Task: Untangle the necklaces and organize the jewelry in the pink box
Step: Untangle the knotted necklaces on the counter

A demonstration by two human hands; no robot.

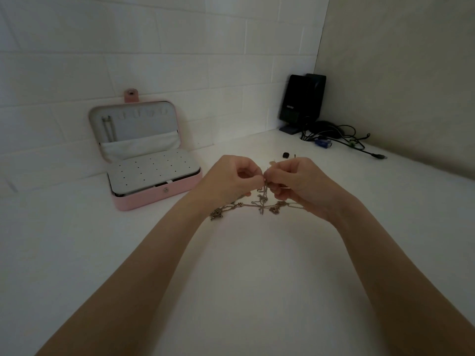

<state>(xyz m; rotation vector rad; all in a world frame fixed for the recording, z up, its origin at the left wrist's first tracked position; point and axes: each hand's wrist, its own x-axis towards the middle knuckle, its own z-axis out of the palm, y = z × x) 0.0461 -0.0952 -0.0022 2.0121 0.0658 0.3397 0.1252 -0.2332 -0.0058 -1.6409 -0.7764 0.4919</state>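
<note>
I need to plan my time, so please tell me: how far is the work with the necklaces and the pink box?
Done: the pink box stands open, and one chain already hangs in its lid. In hand: the left hand and the right hand both pinch the tangled necklaces, which are still knotted, partly lying on the white table. Left: separating the chains and storing them.

A home desk corner, it seems: a white worktop (pixel 257 265) against a white tiled wall (pixel 180 47), black speakers (pixel 300 101) and tangled cables (pixel 341 140) at the back, dim light.
</note>
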